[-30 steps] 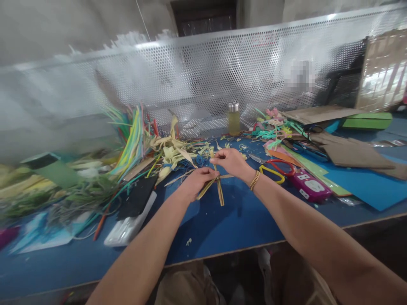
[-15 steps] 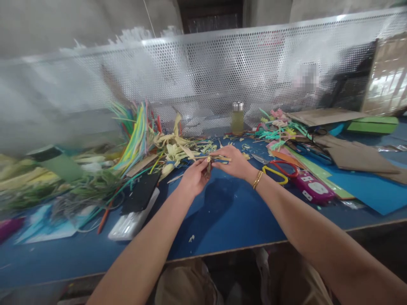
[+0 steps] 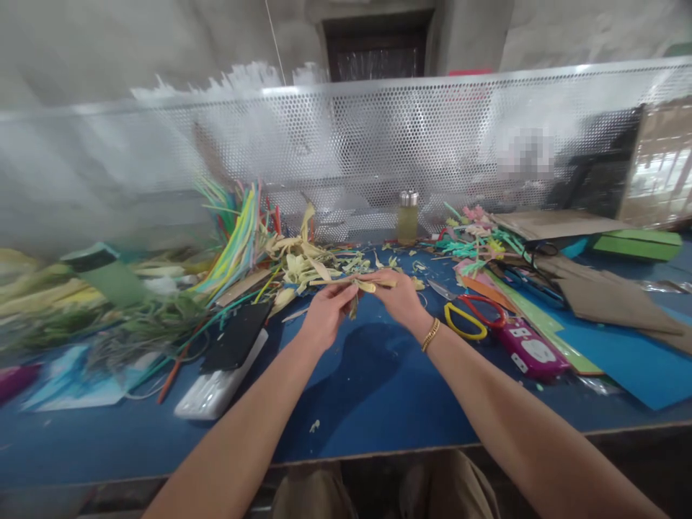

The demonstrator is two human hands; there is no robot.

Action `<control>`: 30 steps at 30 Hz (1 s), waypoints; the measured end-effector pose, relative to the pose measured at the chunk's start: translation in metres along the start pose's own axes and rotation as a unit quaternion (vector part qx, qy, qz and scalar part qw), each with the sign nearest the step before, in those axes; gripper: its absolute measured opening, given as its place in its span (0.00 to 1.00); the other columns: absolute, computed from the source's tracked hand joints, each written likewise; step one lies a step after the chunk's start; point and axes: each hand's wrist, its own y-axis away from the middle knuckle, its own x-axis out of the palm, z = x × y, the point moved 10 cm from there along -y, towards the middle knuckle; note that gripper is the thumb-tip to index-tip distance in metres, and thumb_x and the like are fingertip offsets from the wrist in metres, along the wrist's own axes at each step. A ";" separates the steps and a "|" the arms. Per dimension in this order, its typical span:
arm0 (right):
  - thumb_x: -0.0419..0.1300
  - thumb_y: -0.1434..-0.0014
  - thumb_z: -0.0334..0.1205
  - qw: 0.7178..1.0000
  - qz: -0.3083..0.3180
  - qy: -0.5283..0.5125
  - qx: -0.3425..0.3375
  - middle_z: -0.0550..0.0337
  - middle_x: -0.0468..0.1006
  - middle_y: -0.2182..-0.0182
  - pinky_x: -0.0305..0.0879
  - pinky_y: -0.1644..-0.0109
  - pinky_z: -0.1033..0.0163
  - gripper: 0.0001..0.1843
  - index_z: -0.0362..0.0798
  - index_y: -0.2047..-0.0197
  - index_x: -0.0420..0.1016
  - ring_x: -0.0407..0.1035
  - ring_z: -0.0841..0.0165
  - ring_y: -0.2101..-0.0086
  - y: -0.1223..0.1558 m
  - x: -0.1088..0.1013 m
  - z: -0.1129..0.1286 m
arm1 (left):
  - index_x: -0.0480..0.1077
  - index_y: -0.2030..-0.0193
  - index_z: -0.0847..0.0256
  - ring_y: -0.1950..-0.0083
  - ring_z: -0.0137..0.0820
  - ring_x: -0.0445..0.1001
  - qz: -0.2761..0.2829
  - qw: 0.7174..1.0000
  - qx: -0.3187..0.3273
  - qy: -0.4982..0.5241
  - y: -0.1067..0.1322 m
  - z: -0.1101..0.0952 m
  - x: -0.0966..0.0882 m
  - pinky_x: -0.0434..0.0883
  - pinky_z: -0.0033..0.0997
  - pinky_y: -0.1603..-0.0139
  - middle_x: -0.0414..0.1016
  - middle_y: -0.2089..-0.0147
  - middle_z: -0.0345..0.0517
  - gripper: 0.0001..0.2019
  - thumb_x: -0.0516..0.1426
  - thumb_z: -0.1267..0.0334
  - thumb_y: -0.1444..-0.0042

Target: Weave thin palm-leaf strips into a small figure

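Observation:
In the head view, my left hand and my right hand meet above the middle of the blue table. The fingers of both are closed on a thin pale yellow strip, husk-like or papery; I cannot tell its material. A short darker bit hangs below my left fingertips. Just behind the hands lies a heap of pale yellow-green strips. Scissors with one red and one yellow handle loop lie to the right of my right hand, blades toward it.
Left of my arms are a black phone-like slab on a white pack and a bundle of coloured stems. A glass bottle stands by the perforated metal screen. Rightward lie a purple case and cardboard.
The view has tilted up slightly, so the table sits lower in the picture. Both hands keep their hold on the strip; its pale end now points more toward the right.

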 end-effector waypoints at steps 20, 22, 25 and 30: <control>0.67 0.52 0.44 0.991 0.058 0.115 -0.042 0.61 0.75 0.70 0.63 0.59 0.61 0.11 0.48 0.70 0.72 0.68 0.69 0.67 -0.007 -0.002 0.013 | 0.77 0.65 0.64 0.75 0.22 0.64 0.126 0.985 -0.022 -0.114 0.000 0.009 0.012 0.57 0.23 0.77 0.74 0.72 0.43 0.16 0.69 0.56 0.58; 0.67 0.52 0.45 0.995 0.049 0.081 0.009 0.61 0.75 0.71 0.65 0.61 0.62 0.13 0.48 0.69 0.71 0.68 0.70 0.69 -0.007 -0.003 -0.001 | 0.77 0.63 0.65 0.69 0.26 0.70 0.130 0.989 -0.028 -0.068 -0.001 0.012 0.014 0.63 0.24 0.71 0.76 0.68 0.46 0.16 0.68 0.57 0.57; 0.65 0.49 0.47 0.995 0.064 0.066 0.031 0.61 0.75 0.75 0.65 0.62 0.62 0.13 0.48 0.73 0.70 0.68 0.70 0.71 -0.006 0.003 -0.007 | 0.77 0.62 0.65 0.63 0.29 0.72 0.115 0.992 -0.042 -0.013 -0.003 0.017 0.012 0.67 0.26 0.66 0.77 0.65 0.48 0.16 0.68 0.58 0.56; 0.63 0.48 0.48 0.997 0.005 0.081 -0.002 0.61 0.74 0.77 0.63 0.64 0.62 0.14 0.48 0.78 0.71 0.67 0.69 0.72 -0.004 -0.005 0.006 | 0.76 0.61 0.63 0.65 0.27 0.72 0.122 0.991 -0.044 0.044 -0.001 0.015 0.013 0.68 0.26 0.64 0.77 0.64 0.47 0.16 0.68 0.57 0.55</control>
